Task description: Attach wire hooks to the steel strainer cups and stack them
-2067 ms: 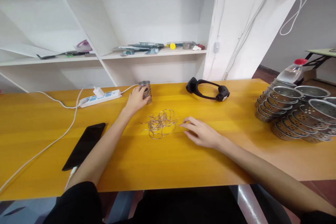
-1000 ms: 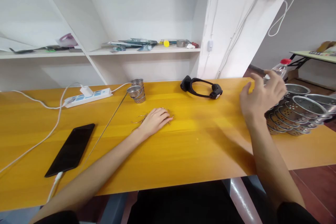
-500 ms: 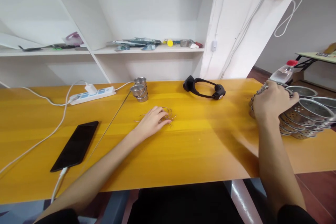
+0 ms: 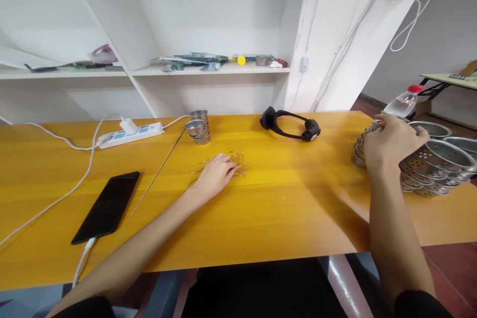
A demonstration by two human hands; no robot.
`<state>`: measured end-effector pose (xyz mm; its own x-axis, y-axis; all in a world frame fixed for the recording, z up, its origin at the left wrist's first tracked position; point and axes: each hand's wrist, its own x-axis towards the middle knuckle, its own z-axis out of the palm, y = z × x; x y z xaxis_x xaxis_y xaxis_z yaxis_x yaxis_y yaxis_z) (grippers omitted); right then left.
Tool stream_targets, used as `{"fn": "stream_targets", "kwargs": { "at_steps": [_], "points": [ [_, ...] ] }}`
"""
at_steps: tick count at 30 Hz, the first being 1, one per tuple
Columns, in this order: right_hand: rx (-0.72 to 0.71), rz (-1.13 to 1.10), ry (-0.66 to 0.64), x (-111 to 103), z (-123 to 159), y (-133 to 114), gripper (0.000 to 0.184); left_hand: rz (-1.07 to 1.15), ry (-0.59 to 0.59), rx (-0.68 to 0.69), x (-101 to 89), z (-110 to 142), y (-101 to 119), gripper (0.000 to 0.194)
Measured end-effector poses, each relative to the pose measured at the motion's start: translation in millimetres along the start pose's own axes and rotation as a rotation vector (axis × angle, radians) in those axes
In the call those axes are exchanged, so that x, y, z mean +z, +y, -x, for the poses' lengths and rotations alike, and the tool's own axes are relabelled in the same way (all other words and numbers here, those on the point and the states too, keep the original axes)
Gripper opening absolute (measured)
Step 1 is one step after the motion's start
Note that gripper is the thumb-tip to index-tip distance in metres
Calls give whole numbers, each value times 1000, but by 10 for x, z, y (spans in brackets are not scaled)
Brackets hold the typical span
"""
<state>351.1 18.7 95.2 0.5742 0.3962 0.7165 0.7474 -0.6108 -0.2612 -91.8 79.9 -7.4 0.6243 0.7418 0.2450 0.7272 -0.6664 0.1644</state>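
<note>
My left hand (image 4: 216, 174) lies over a small heap of thin curved metal wires (image 4: 238, 160) on the table. Its fingers are drawn together in a pinch on a wire; the fingertips are partly hidden. At the far right, my right hand (image 4: 392, 141) reaches over nested stacks of perforated metal cups (image 4: 434, 159). The fingers bend down behind the hand at a cup's rim, closed on it as far as shows. Two short stacks of smaller perforated cups (image 4: 201, 131) stand at the back, beyond my left hand.
A black headband-like device (image 4: 288, 126) lies at the table's back. Left are a phone (image 4: 106, 206) on a white cable and a power strip (image 4: 132, 135). A red-capped bottle (image 4: 402, 102) stands behind the big cups. White shelves (image 4: 208, 72) rise behind the yellow table (image 4: 268, 218).
My left hand's fingers have closed from a spread curl into a pinch over the wires. My right hand has shifted very slightly to the right at the cups.
</note>
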Motion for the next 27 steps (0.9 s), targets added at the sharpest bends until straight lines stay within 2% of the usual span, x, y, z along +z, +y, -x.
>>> {"fn": "stream_targets", "kwargs": {
  "at_steps": [9, 16, 21, 24, 27],
  "points": [
    [-49, -138, 44, -23, -6, -11, 42, -36, 31, 13, 38, -7, 3, 22],
    [-51, -224, 28, -61, -8, -33, 38, -35, 82, 24, 50, -6, -2, 20],
    [-87, -330, 147, -113, -18, -20, 33, -29, 82, 29, 41, -1, 10, 19],
    [-158, -463, 215, -185, 31, -65, 29, -43, 77, 26, 53, 4, 6, 19],
    [-241, -672, 201, -254, 162, -215, 21, -44, 82, 20, 69, 5, -10, 19]
  ]
}}
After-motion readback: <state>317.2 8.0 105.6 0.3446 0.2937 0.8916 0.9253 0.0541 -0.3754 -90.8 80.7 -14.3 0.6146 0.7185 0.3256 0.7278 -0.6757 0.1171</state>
